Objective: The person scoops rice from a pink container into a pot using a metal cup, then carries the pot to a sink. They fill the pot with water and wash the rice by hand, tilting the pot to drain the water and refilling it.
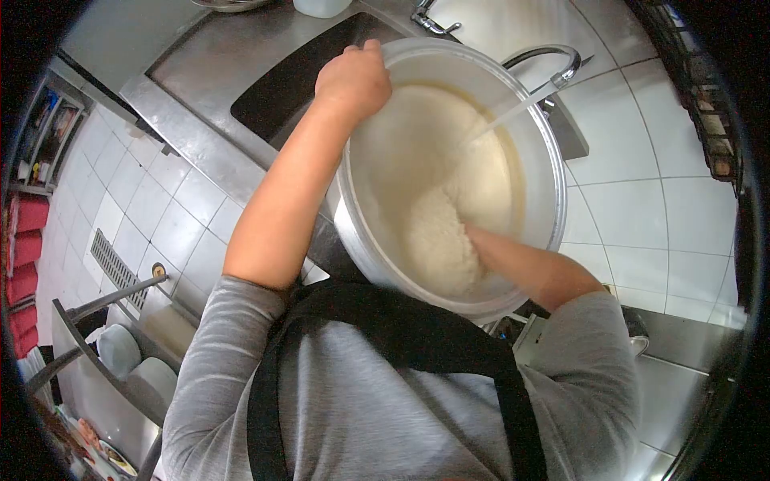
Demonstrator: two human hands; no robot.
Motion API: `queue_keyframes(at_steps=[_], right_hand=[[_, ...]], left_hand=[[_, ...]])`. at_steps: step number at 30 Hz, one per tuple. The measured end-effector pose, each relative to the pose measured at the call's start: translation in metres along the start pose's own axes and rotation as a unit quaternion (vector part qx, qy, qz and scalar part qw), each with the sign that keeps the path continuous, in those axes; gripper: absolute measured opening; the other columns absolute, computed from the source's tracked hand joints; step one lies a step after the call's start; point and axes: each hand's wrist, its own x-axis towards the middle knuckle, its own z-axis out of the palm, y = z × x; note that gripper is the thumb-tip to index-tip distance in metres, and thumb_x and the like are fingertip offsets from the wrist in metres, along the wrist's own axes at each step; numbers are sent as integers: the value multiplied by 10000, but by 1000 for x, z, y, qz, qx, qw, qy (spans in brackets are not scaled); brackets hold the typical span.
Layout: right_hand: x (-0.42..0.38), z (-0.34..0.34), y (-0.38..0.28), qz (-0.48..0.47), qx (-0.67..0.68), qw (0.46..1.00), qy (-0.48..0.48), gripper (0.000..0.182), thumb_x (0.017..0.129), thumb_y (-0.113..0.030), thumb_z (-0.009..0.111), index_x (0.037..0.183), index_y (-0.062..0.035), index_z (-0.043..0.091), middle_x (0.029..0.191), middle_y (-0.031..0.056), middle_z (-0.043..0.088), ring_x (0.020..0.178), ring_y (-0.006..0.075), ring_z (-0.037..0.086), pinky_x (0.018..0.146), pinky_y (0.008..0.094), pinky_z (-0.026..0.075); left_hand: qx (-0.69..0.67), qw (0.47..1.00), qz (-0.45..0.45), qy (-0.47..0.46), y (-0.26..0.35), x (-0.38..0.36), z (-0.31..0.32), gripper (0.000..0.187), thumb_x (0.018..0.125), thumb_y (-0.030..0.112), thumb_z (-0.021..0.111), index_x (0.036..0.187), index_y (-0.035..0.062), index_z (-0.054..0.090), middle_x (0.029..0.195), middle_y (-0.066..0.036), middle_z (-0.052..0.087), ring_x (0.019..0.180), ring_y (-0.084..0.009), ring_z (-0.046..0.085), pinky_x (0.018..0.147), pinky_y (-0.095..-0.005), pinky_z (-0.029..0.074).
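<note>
A large metal pot [348, 210] stands tilted at the sink, holding cloudy whitish water [413, 120] and a pale grainy mass like rice [437, 240]. Water runs into it from a curved faucet [565, 70]. My left hand [353, 82] is closed over the pot's rim at the upper left. My right forearm reaches over the near right side into the pot; the right hand is sunk in the grainy mass and its fingers are hidden.
Left of the pot lie a dark sink basin [277, 88] and a steel counter [192, 64]. A whitish container [321, 6] stands at the back. A shelf with bowls [119, 351] is at lower left, and tiled wall [634, 208] on the right.
</note>
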Motion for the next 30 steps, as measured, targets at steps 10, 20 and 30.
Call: queue_keyframes(at_steps=[10, 20, 30], right_hand=[[77, 13, -85, -311, 277, 908, 50, 401, 886, -304, 334, 1198, -72, 433, 1090, 92, 531, 984, 235, 511, 842, 388, 426], [94, 22, -203, -333, -735, 481, 343, 362, 757, -341, 536, 878, -19, 645, 959, 196, 609, 880, 364, 589, 716, 432, 483], [-14, -8, -57, -332, -804, 460, 180, 792, 664, -415, 636, 1333, -132, 320, 1367, 267, 184, 1229, 404, 286, 1007, 444, 287]], left_hand=[[-8, 1000, 20, 15, -5, 1, 3, 358, 808, 209, 502, 1093, -3, 461, 1070, -214, 533, 952, -346, 564, 783, -416, 471], [1, 999, 17, 35, -4, 1, 5, 360, 792, 201, 515, 1099, 20, 468, 1012, -213, 559, 916, -358, 566, 783, -422, 464], [-3, 1000, 19, 23, -3, 0, 2, 400, 801, 241, 537, 1126, 20, 460, 1049, -211, 547, 951, -346, 561, 799, -415, 462]])
